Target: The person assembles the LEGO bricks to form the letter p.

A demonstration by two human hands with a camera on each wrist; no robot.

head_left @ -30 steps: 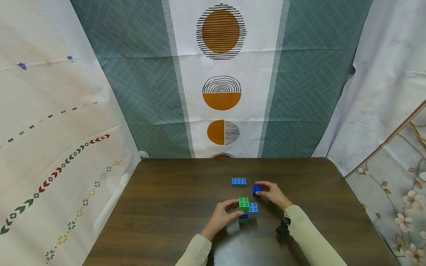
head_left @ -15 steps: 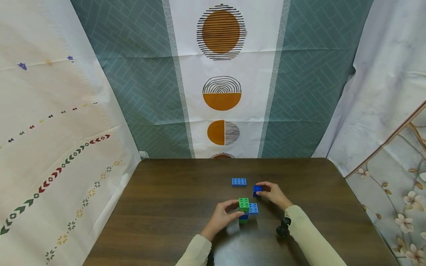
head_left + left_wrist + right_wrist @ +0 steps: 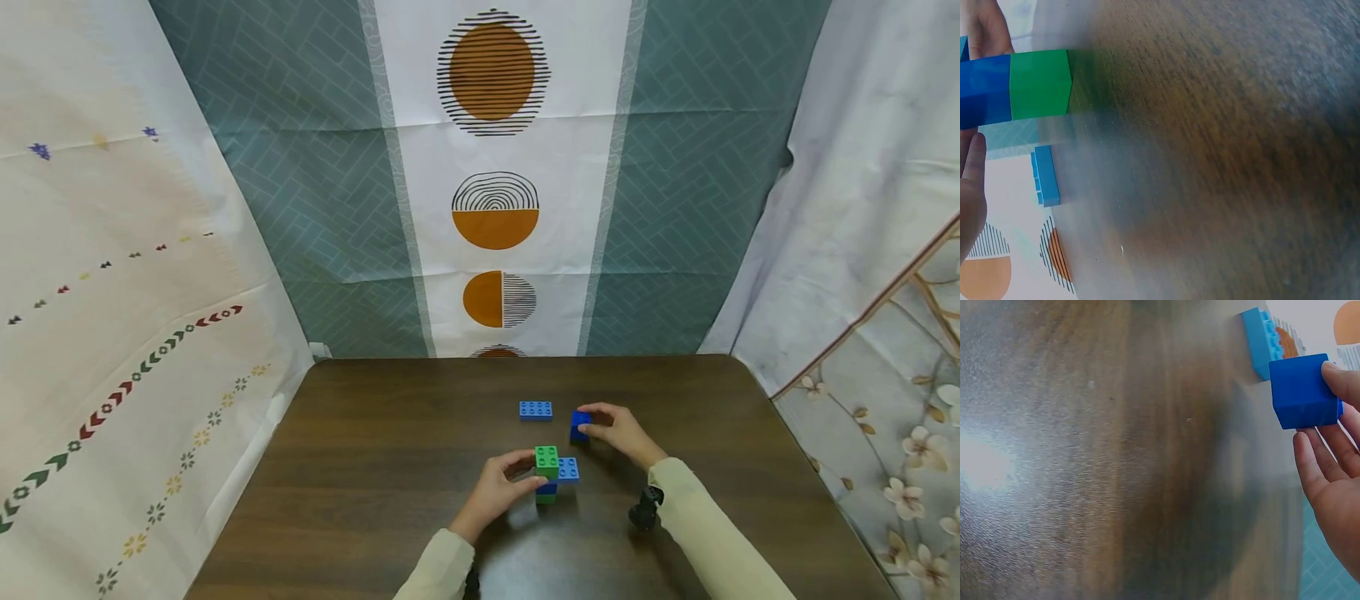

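Observation:
In the head view my left hand (image 3: 501, 490) grips a stack of toy building bricks near its top, thumb in front and fingers behind. A green brick (image 3: 547, 461) tops the stack, and a light blue brick (image 3: 568, 470) juts out to the right below it. Lower down come a dark blue brick (image 3: 985, 90) and a green bottom brick (image 3: 1041, 84), both plain in the left wrist view. My right hand (image 3: 617, 432) pinches a separate dark blue brick (image 3: 1305, 392) between thumb and fingers, behind and right of the stack and close over the table.
A light blue eight-stud brick (image 3: 536, 410) lies on the brown wooden table (image 3: 390, 483), left of the right hand's brick. Behind the table hangs a patterned cloth (image 3: 337, 208), with further cloths at both sides.
My right hand, with its dark blue brick, has shifted slightly up and to the right relative to the table. The left hand and its stack stay in place; the head view has turned slightly.

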